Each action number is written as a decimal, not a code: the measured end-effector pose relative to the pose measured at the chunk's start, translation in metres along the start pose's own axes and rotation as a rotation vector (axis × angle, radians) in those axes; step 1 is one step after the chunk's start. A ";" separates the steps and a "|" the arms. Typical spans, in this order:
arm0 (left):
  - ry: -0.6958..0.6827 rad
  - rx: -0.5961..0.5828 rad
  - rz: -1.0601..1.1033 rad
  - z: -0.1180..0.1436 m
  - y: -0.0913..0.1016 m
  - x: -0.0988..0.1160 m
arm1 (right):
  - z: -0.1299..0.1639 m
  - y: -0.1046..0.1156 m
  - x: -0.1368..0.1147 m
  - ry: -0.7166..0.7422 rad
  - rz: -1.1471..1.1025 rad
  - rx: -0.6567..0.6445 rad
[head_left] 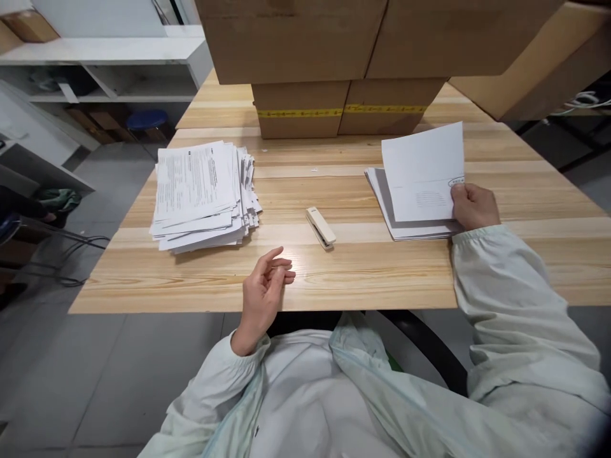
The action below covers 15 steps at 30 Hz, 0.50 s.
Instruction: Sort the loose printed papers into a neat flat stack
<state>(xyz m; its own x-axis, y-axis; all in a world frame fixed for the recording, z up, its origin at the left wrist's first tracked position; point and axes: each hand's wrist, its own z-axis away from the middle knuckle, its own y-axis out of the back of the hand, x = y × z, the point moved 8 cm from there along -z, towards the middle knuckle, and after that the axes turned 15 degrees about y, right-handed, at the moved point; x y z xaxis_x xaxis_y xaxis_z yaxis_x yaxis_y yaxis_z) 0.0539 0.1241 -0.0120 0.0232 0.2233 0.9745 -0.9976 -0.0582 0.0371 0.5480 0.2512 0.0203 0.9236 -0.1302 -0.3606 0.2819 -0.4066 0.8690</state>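
My right hand grips the right edge of a white printed sheet, thumb on top, and holds it tilted up over a small stack of papers. Whether it is one sheet or several I cannot tell. Near the table's front edge, my left hand rests with palm turned inward and fingers loosely apart, holding nothing. A cream stapler lies on the wood between the two hands, a little beyond the left one. To the left stands a thick, uneven pile of printed papers.
Large cardboard boxes are stacked at the back of the wooden table. Another box stands at the far right. Beyond the left edge are white shelves and a blue stool.
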 end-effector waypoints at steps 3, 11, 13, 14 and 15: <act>0.002 -0.016 0.018 0.001 0.002 -0.001 | 0.013 -0.002 0.002 -0.047 -0.036 -0.046; 0.006 -0.021 0.018 -0.001 -0.002 -0.002 | 0.025 -0.008 0.009 -0.044 -0.001 -0.129; 0.013 -0.014 0.020 0.001 -0.003 -0.003 | 0.024 -0.011 0.014 -0.048 0.023 -0.124; 0.016 -0.020 0.022 0.002 -0.004 -0.002 | 0.022 -0.010 0.015 -0.036 0.054 -0.087; 0.016 -0.027 0.023 0.004 -0.004 0.000 | 0.020 -0.006 0.014 -0.010 0.119 -0.016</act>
<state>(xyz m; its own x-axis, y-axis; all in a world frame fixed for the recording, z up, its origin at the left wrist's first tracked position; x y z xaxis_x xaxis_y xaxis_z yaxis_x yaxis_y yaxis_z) 0.0582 0.1206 -0.0111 -0.0002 0.2381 0.9712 -0.9993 -0.0367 0.0088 0.5544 0.2340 0.0035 0.9480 -0.1859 -0.2584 0.1750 -0.3737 0.9109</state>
